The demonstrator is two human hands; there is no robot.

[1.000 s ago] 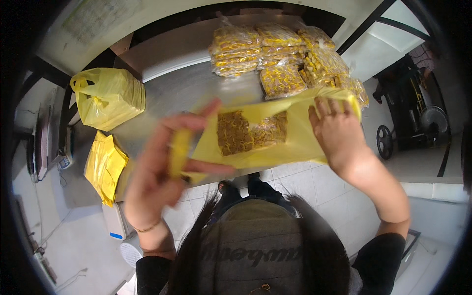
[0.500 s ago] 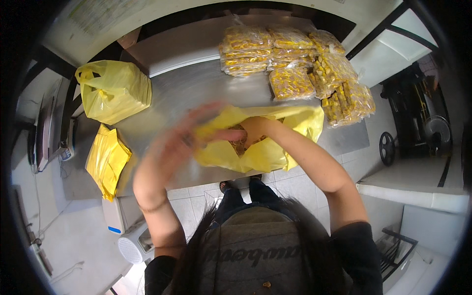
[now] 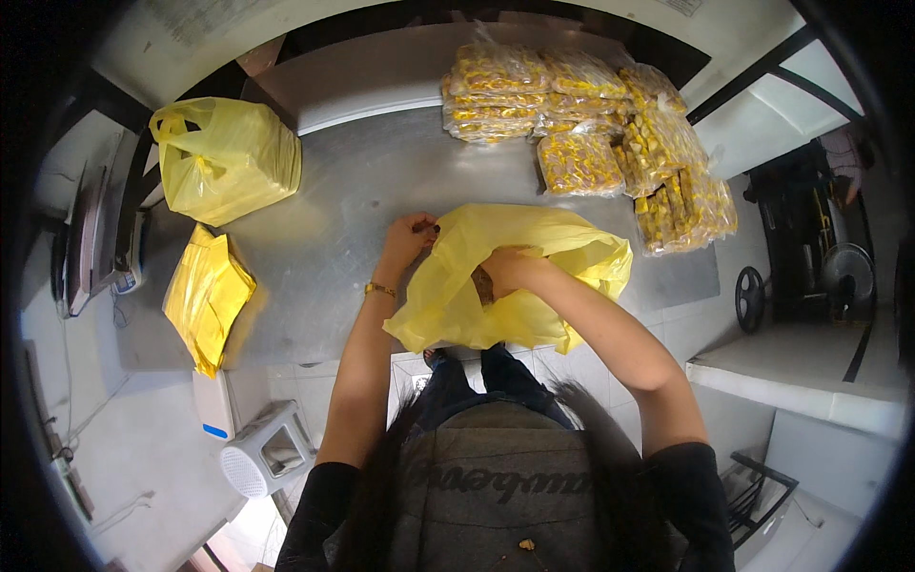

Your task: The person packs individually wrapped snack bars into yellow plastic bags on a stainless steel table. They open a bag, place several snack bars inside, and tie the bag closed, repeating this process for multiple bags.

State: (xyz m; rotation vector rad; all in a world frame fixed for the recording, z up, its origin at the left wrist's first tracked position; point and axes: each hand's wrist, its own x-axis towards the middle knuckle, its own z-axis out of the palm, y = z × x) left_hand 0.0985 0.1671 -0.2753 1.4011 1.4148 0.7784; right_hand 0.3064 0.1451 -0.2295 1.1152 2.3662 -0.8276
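On the far left of the metal table (image 3: 334, 191), a filled yellow carrier bag (image 3: 233, 162) stands with its handle loops showing. Nearer on the left lies a pile of folded yellow bags (image 3: 208, 296). Well to the right of these, the left hand (image 3: 410, 236) is at the left side of an open yellow bag (image 3: 446, 297), its fingers bent and narrow. The fingertips seem to touch the plastic, but I cannot tell whether they pinch it.

The open yellow bag lies along the near edge of the table, its mouth facing the person, with a patch of brown contents (image 3: 484, 284) inside. The step in hand looks like settling these within the bag; the next move probably calls for the thin wall to be held steady while they are set square. The right hand (image 3: 510, 272) reaches into the mouth; its fingers are hidden, so I cannot tell how wide they are or what they hold. Beyond, on the far right, are stacks of clear-wrapped packs (image 3: 496, 91), with 1 single pack (image 3: 579, 164) in front.
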